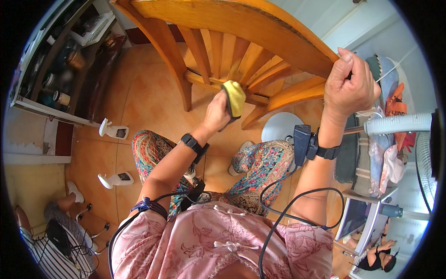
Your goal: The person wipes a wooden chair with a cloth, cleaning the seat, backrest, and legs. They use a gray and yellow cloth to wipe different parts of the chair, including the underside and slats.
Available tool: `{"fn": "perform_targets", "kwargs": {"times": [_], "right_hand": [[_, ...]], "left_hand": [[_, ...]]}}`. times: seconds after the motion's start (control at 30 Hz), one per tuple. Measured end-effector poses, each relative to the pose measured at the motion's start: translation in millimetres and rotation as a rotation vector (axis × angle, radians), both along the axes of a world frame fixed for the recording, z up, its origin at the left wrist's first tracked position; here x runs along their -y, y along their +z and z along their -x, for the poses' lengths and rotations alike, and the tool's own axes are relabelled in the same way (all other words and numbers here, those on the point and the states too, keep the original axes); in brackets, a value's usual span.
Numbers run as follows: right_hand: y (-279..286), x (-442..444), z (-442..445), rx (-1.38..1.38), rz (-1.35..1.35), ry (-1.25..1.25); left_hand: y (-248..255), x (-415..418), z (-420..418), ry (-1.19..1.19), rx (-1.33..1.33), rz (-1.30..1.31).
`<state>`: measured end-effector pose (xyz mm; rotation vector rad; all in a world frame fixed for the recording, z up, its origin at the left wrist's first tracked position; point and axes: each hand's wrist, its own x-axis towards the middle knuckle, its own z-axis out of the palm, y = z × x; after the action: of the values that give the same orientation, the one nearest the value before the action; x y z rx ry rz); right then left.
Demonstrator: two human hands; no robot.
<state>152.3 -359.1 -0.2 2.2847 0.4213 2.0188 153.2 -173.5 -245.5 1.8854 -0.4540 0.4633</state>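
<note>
Before me stands a wooden chair (223, 15), its slatted back towards me. My left hand (216, 112) holds a folded yellow cloth (235, 97) with a dark edge, against the lower part of the back slats. My right hand (353, 83) is closed around the right end of the chair's curved top rail (296, 48); its fingertips are partly hidden. Both wrists wear black straps, and a dark boxy device (302, 144) sits on the right one. A black cable (334, 190) loops from my right arm across my torso.
Two white spray bottles (116, 132) stand on the tiled floor (104, 157) at left, beside a cluttered shelf (66, 69). At right are a standing fan (399, 123), its round base (283, 126) and piled clothes (383, 90). One person (59, 240) sits lower left, another (378, 258) lower right.
</note>
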Motion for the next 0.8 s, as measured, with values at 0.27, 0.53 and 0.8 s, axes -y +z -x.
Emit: {"fn": "perform_targets", "kwargs": {"times": [0.27, 0.53, 0.8], "right_hand": [[0, -6, 1, -0.024, 0.008, -0.008], [0, -5, 3, -0.038, -0.002, -0.014], [0, -3, -5, 0.002, 0.017, 0.016]], "left_hand": [[-17, 10, -17, 0.051, -0.141, -0.560], [-10, -26, 2, 0.123, -0.026, -0.595], [-8, -21, -37, 0.148, -0.125, -0.516]]}}
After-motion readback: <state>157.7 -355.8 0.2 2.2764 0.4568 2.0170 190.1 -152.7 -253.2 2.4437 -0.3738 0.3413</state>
